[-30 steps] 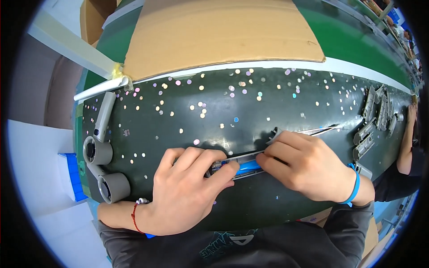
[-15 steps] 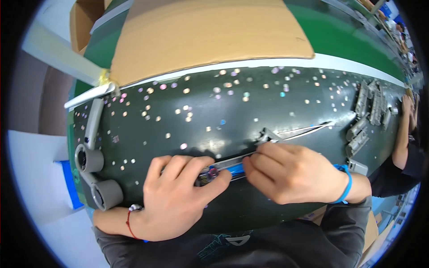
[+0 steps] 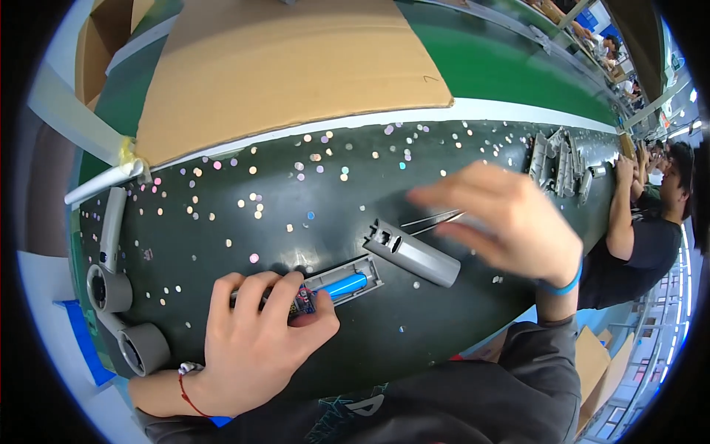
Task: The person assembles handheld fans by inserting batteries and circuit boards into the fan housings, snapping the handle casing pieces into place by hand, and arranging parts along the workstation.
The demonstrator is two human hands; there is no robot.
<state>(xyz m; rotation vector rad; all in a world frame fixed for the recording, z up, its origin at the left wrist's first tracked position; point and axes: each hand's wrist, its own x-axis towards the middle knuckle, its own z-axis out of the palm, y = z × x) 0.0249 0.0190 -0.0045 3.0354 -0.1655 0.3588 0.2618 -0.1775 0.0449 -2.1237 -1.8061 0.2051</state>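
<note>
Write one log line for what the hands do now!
left hand: holds open grey case with blue battery | right hand: lifted, blurred, near tweezers

**Count of what lies on the tabletop**

One open grey case [image 3: 347,280] with one blue battery [image 3: 346,284] inside it. One loose grey cover [image 3: 411,253] just beside it. One pair of tweezers [image 3: 433,219]. Two grey round caps [image 3: 109,288] at the left edge, the second [image 3: 143,348] nearer the person. One long grey bar [image 3: 112,228] above them. One sheet of cardboard [image 3: 288,66]. One heap of grey parts [image 3: 560,159] at the far right, too jumbled to count. Coloured confetti dots, too many to count.
</note>
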